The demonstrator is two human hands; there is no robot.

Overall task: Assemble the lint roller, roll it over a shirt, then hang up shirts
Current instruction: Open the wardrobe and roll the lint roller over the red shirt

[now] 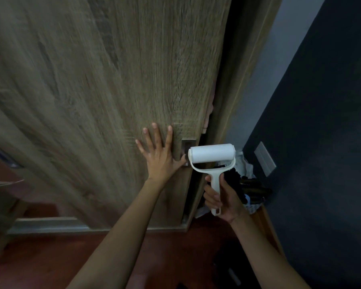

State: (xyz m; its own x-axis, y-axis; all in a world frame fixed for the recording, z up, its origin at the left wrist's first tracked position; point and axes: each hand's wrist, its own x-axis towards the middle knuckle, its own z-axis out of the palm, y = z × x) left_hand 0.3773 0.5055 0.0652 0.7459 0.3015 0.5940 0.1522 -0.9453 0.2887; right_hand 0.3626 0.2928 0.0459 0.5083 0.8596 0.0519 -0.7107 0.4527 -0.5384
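Wood-grain wardrobe door (pixel 113 80) fills our view, our left hand (pixel 159 157) pressing it, fingers (pixel 169 136) splayed flat, holding nothing. Our right hand (pixel 221 197) wraps the white plastic lint roller (pixel 212 156) by its stiff handle, beside the door's edge; we judge it light, its sticky drum best untouched.

Your lint roller (pixel 212 156) is assembled: a clean white roll sits nearly level in its off-white fork, with the handle pointing down toward you. You hold it upright by the handle in your right hand (pixel 222 198), just beside the edge of the wooden door (pixel 113 80).
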